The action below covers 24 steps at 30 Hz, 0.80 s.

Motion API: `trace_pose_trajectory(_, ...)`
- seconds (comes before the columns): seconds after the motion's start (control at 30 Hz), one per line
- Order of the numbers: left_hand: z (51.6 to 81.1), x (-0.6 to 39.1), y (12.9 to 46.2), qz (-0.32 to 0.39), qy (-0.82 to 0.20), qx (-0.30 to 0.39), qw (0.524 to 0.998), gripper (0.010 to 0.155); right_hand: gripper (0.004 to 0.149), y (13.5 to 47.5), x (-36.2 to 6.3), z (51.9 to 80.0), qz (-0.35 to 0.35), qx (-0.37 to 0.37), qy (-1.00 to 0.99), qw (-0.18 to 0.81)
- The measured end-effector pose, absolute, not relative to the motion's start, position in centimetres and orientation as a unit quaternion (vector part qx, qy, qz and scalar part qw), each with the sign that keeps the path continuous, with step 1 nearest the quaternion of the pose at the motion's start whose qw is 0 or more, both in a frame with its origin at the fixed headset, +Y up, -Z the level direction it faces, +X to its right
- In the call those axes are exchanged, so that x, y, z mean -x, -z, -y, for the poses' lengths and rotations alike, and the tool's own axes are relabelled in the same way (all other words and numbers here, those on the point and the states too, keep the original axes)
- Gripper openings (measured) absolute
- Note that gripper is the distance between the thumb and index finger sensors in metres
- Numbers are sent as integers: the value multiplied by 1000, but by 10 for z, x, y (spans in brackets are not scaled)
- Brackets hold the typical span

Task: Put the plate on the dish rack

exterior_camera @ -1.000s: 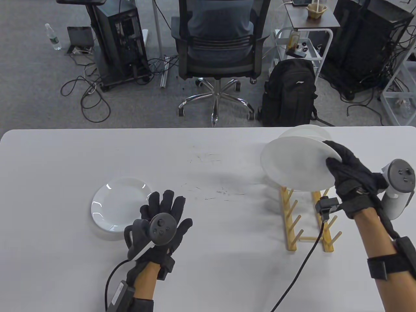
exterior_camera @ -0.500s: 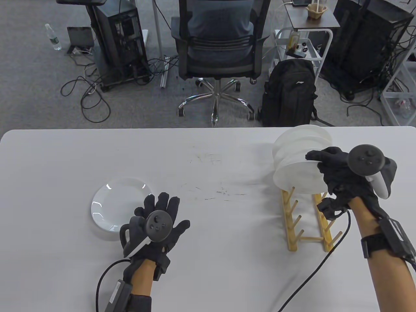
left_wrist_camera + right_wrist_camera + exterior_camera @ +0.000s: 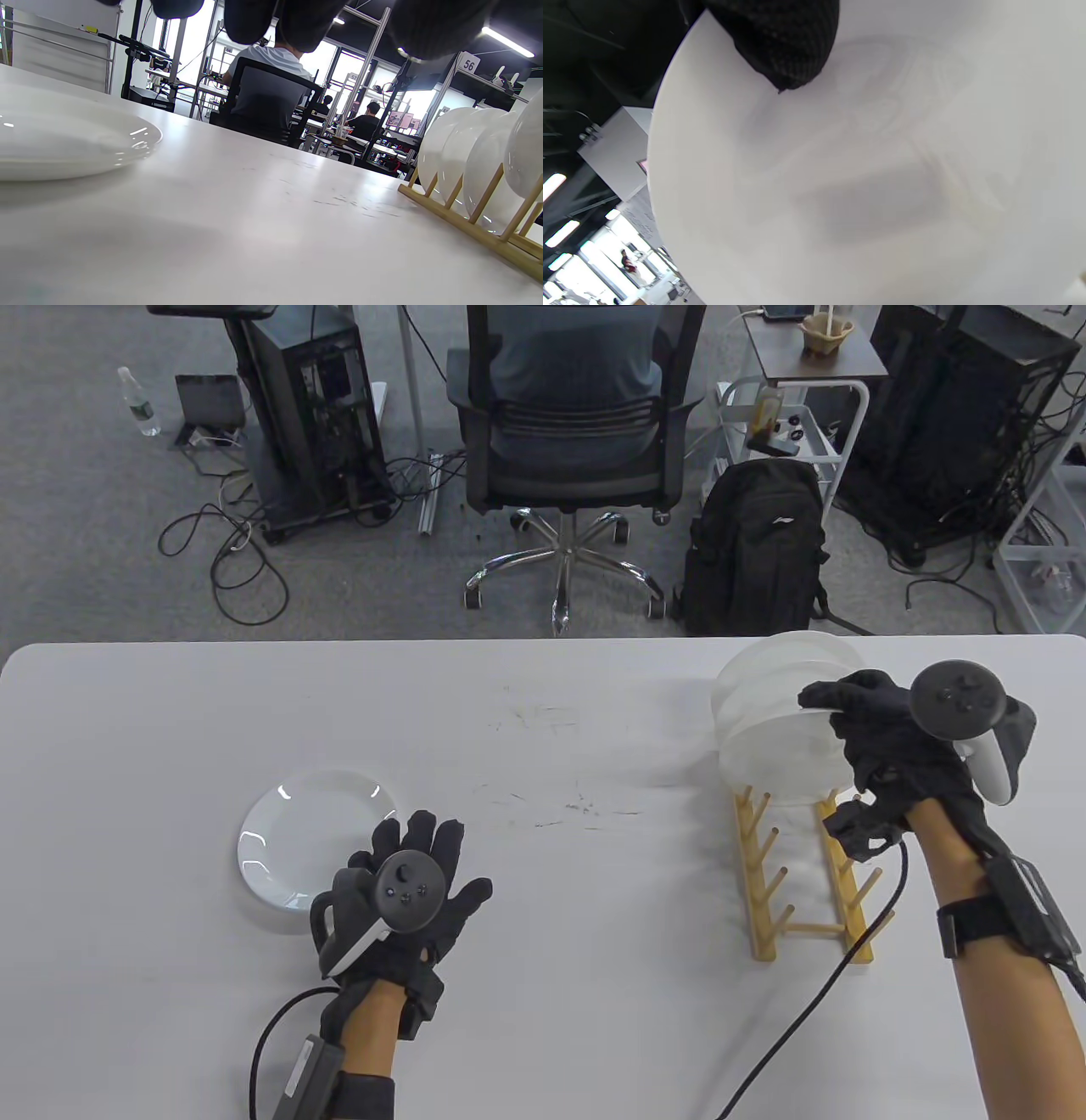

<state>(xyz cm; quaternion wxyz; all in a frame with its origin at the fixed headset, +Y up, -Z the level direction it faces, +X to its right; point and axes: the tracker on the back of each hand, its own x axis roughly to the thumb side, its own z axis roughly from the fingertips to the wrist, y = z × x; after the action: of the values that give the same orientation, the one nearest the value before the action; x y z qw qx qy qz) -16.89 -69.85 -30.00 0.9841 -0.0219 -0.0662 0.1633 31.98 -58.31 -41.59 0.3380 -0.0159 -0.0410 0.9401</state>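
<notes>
My right hand [image 3: 836,711] grips the top rim of a white plate [image 3: 776,759] that stands upright between the pegs at the far end of the wooden dish rack [image 3: 802,874]. More white plates [image 3: 789,657] stand in the rack just behind it. In the right wrist view the held plate [image 3: 865,190] fills the frame, with one gloved finger [image 3: 780,42] on its rim. Another white plate [image 3: 310,836] lies flat on the table at the left. My left hand [image 3: 420,840] is open with fingers spread, beside that plate's right edge and holding nothing. In the left wrist view, the flat plate [image 3: 63,140] is at the left and the rack [image 3: 466,224] at the right.
The white table [image 3: 543,746] ends at its far edge, with an office chair [image 3: 564,432] and a black backpack [image 3: 755,547] beyond it. My right glove's cable [image 3: 814,1010] runs over the table in front of the rack. The rack's near pegs [image 3: 776,891] hold nothing.
My right hand turned the tilted plate upright and lowered it into the rack behind the near pegs, then pressed it slightly back. My left hand drifted a little left and toward me.
</notes>
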Motion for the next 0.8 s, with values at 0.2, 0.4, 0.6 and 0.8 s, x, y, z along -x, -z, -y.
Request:
trace_pose_trajectory(0.2, 699, 169, 300, 63, -162, 27, 984, 79, 42, 426, -326, 618, 3, 39, -951, 305)
trace_pose_trajectory(0.4, 700, 172, 301, 58, -175, 32, 982, 79, 45, 424, -322, 620, 28, 49, -956, 289)
trace_pose_trajectory(0.6, 697, 173, 300, 57, -193, 30, 979, 79, 59, 397, -315, 608, 67, 60, -966, 243)
trace_pose_trajectory(0.8, 693, 172, 297, 61, -203, 26, 977, 79, 69, 348, -296, 600, 103, 42, -963, 247)
